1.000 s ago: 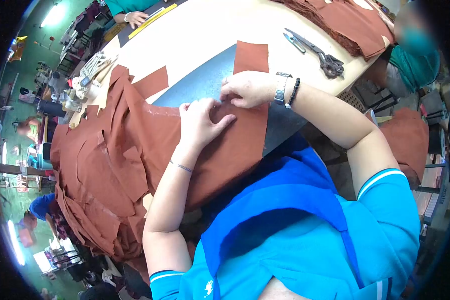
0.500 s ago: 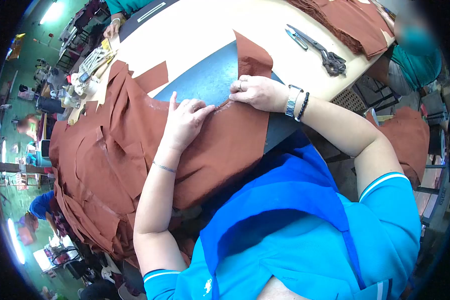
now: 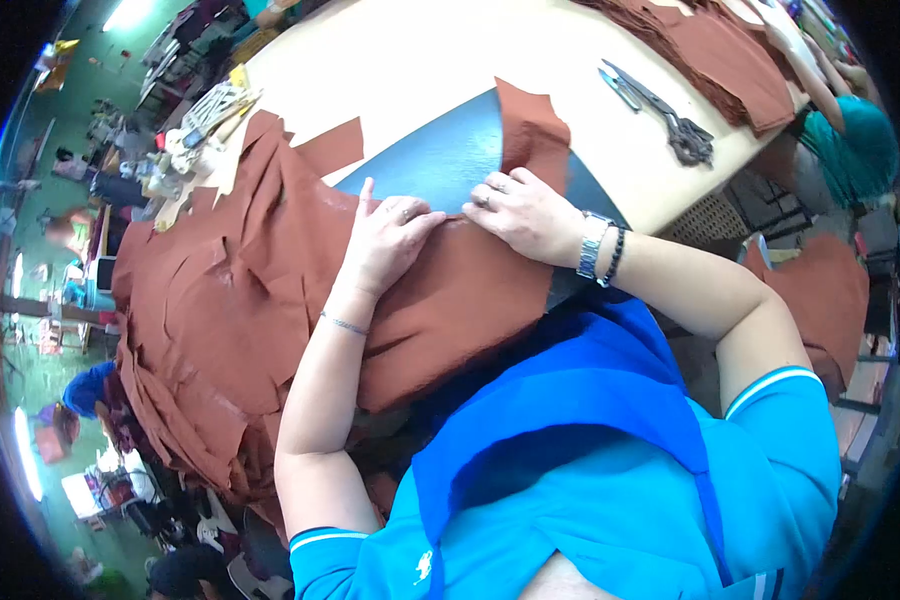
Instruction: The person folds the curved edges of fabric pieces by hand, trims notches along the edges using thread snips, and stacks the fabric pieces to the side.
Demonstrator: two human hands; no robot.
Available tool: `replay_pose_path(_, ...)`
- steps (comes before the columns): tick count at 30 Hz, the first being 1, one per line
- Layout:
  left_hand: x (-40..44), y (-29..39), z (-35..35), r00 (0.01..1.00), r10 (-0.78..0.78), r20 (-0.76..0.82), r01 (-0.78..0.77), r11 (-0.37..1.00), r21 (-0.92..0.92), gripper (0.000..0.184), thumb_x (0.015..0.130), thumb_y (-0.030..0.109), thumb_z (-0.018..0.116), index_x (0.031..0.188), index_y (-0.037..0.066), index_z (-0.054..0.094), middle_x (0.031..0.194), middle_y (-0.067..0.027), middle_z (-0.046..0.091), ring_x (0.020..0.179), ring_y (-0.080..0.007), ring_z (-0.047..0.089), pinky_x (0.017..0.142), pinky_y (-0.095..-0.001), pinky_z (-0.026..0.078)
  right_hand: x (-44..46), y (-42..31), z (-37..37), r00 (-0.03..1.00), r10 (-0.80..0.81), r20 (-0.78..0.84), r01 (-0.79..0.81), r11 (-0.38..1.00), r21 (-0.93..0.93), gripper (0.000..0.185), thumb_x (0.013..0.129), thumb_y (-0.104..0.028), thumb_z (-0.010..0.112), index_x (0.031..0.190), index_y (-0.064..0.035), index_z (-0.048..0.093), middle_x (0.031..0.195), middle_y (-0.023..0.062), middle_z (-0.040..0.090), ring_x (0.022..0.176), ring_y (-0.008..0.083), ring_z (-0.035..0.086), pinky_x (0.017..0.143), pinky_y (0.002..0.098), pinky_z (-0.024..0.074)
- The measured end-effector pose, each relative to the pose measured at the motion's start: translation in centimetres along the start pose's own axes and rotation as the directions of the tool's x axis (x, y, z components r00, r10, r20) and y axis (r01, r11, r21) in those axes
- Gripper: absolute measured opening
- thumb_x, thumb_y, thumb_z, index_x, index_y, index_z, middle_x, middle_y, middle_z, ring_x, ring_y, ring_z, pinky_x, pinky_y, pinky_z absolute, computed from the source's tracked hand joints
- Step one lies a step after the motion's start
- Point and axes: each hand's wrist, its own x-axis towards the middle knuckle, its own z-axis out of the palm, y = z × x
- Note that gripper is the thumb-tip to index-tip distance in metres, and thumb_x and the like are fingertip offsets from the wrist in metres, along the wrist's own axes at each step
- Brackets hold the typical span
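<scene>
A rust-brown fabric piece point(image 3: 460, 310) lies over the near part of a dark blue board point(image 3: 440, 155), its upper edge running between my hands. My left hand point(image 3: 395, 240) pinches that edge between thumb and bent fingers, with the little finger sticking up. Just to its right, my right hand point(image 3: 530, 218) has its fingers curled onto the same edge. The fingertips of both hands are partly hidden. Beyond my right hand, a narrow fabric flap point(image 3: 535, 125) lies turned up across the board.
Large scissors point(image 3: 670, 115) and small thread snips point(image 3: 620, 88) lie on the pale table point(image 3: 400, 60). Crumpled brown fabric point(image 3: 200, 330) hangs at the left. Stacked brown fabric point(image 3: 715, 60) sits at the far right, beside another person point(image 3: 850, 145).
The whole view has shifted a little. My right hand has turned slightly and its fingers are spread more over the fabric edge. The person at the right now has arms raised.
</scene>
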Motion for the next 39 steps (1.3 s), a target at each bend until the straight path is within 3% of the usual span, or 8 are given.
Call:
replay_pose_path(6,-1.0,-2.0,-0.8,0.999,0.041,-0.017,-0.039,0.996,0.075,0.013,0.085,0.016,0.065,0.094,0.022,0.073,0.094,0.0067,0.066,0.094,-0.0126,0.064,0.109,-0.0546,0.034,0.4,-0.6,0.1,0.998,0.026,0.056,-0.032,0.994,0.106,0.03,0.088,-0.013,0.05,0.114,-0.0032,0.062,0.1,0.0091,0.059,0.099,0.0239,0.058,0.081,0.0349,0.0502)
replay_pose_path(20,-1.7,-3.4,0.2,0.997,-0.036,-0.062,0.04,0.997,0.068,0.021,0.085,0.013,0.064,0.1,0.023,0.074,0.098,0.0065,0.067,0.094,-0.0135,0.064,0.102,-0.0515,0.037,1.9,-1.7,-0.5,0.981,0.139,0.137,-0.161,0.973,0.165,0.033,0.096,-0.017,0.046,0.127,-0.0139,0.059,0.11,0.0127,0.057,0.103,0.027,0.057,0.074,0.0401,0.0532)
replay_pose_path(23,-2.0,-3.8,0.5,0.996,-0.093,0.0,0.093,0.995,0.029,0.022,0.087,0.016,0.061,0.103,0.026,0.073,0.104,0.0075,0.066,0.102,-0.0144,0.062,0.104,-0.0636,0.035,2.9,-2.0,0.2,0.968,0.167,0.186,-0.199,0.965,0.17,0.037,0.097,-0.017,0.045,0.132,-0.0154,0.056,0.113,0.0141,0.056,0.105,0.0292,0.057,0.076,0.0433,0.055)
replay_pose_path(27,-2.0,-3.9,0.6,0.992,-0.126,-0.005,0.126,0.992,-0.004,0.022,0.086,0.016,0.063,0.103,0.026,0.073,0.104,0.007,0.067,0.102,-0.0152,0.063,0.105,-0.0629,0.034,4.4,-2.9,0.3,0.927,0.23,0.295,-0.282,0.948,0.149,0.04,0.098,-0.017,0.044,0.137,-0.0183,0.053,0.118,0.0163,0.055,0.11,0.0321,0.056,0.083,0.0525,0.0549)
replay_pose_path(30,-1.9,-3.7,0.5,0.989,-0.146,-0.002,0.146,0.989,0.0,0.02,0.086,0.016,0.064,0.102,0.026,0.073,0.104,0.0067,0.067,0.102,-0.0154,0.063,0.106,-0.0612,0.033,4.2,-3.0,0.0,0.93,0.231,0.286,-0.254,0.966,0.046,0.051,0.095,-0.011,0.043,0.144,-0.0237,0.048,0.122,0.0199,0.054,0.109,0.0338,0.055,0.084,0.0477,0.0546)
replay_pose_path(33,-1.8,-3.5,0.4,0.987,-0.156,-0.029,0.155,0.988,-0.012,0.016,0.088,0.018,0.064,0.101,0.024,0.072,0.105,0.0051,0.066,0.103,-0.0165,0.063,0.106,-0.059,0.033,2.4,-2.0,-2.0,0.923,0.192,0.332,-0.228,0.971,0.071,0.036,0.098,-0.017,0.044,0.132,-0.0158,0.056,0.12,0.0159,0.055,0.112,0.0321,0.055,0.086,0.0568,0.0514)
replay_pose_path(36,-1.8,-3.0,-0.1,0.967,-0.221,-0.13,0.22,0.975,-0.023,0.015,0.089,0.023,0.067,0.103,0.019,0.068,0.109,0.0005,0.064,0.107,-0.0207,0.061,0.106,-0.0584,0.034,-0.7,-0.1,-3.0,0.966,0.134,0.222,-0.161,0.981,0.11,0.03,0.095,-0.021,0.053,0.122,-0.0104,0.058,0.115,0.0141,0.057,0.106,0.0311,0.058,0.084,0.0481,0.0511)
replay_pose_path(39,-3.2,-2.9,-1.4,0.905,-0.411,-0.114,0.408,0.912,-0.048,0.028,0.088,0.031,0.07,0.105,0.01,0.06,0.115,-0.0079,0.06,0.116,-0.0294,0.055,0.107,-0.058,0.033,-2.9,-0.4,-4.5,0.938,0.32,0.136,-0.344,0.909,0.234,0.027,0.088,-0.025,0.065,0.108,-0.0073,0.059,0.11,0.0125,0.059,0.099,0.0309,0.06,0.08,0.0417,0.0499)
